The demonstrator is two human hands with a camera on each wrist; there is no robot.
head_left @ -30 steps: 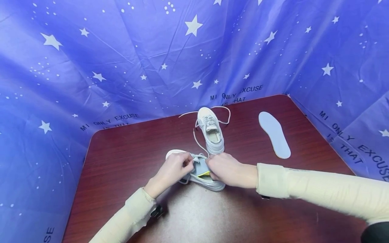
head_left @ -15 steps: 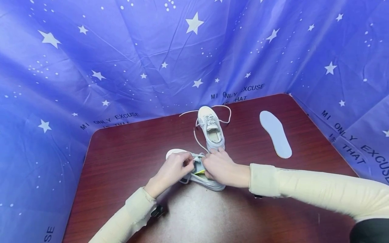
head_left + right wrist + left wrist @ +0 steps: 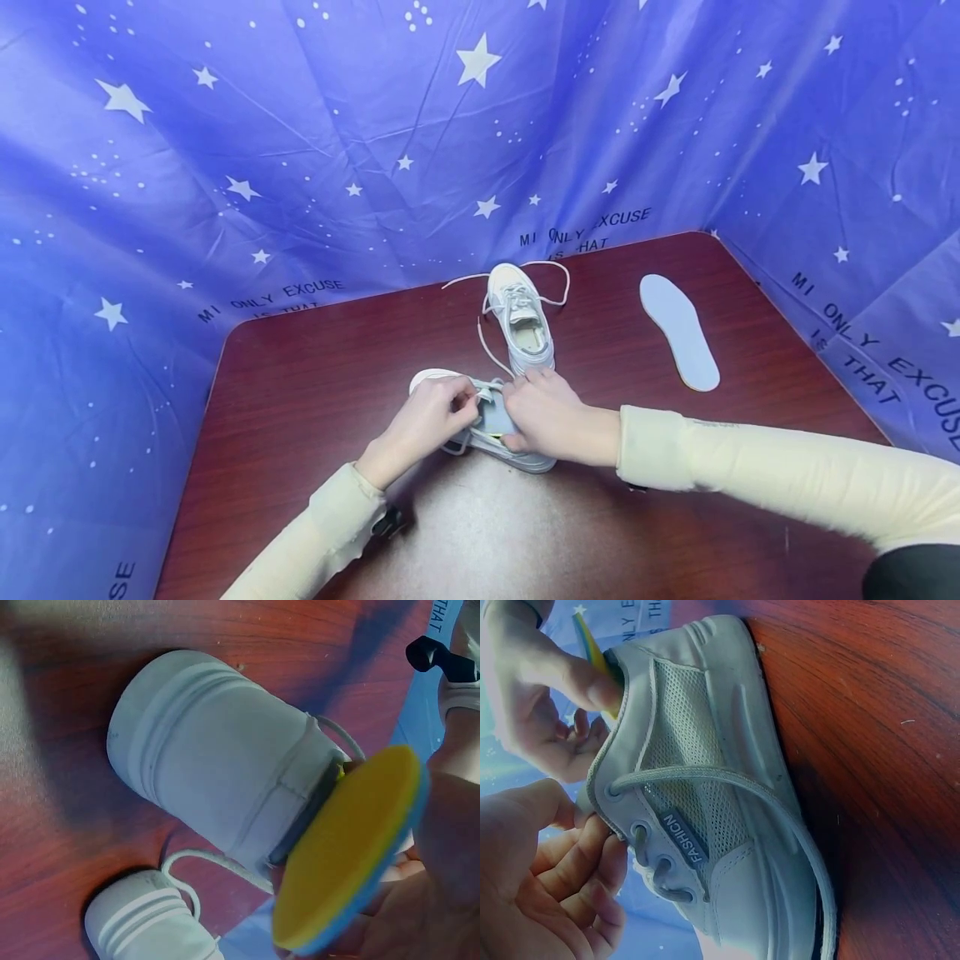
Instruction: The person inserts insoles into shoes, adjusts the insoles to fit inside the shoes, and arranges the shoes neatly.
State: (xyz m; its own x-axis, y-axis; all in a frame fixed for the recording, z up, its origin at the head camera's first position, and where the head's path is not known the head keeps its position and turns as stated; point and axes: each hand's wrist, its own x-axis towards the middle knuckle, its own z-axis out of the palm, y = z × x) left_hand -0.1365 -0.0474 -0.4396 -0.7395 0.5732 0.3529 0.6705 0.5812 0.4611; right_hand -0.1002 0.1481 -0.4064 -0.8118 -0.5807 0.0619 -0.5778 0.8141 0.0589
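A white lace-up sneaker (image 3: pixel 536 462) lies on the table with its toe to the left. My left hand (image 3: pixel 426 418) pinches the sneaker's tongue at the opening, as the left wrist view shows. My right hand (image 3: pixel 551 418) grips an insole (image 3: pixel 352 847), yellow underneath and grey-blue on top. The front of this insole is inside the shoe, hidden; its heel end sticks up out of the opening in the right wrist view. Behind stands a second white sneaker (image 3: pixel 517 282), toe pointing away, its laces loose.
Another pale insole (image 3: pixel 678 333) lies flat at the right on the dark red table (image 3: pixel 322 350). Loose laces (image 3: pixel 491 350) trail between the two sneakers. A blue star-printed curtain (image 3: pixel 337 125) hangs behind and beside the table.
My right hand has shifted left toward the toe along with the insole. Less of the yellow underside shows in the head view. The left hand keeps its place on the tongue.
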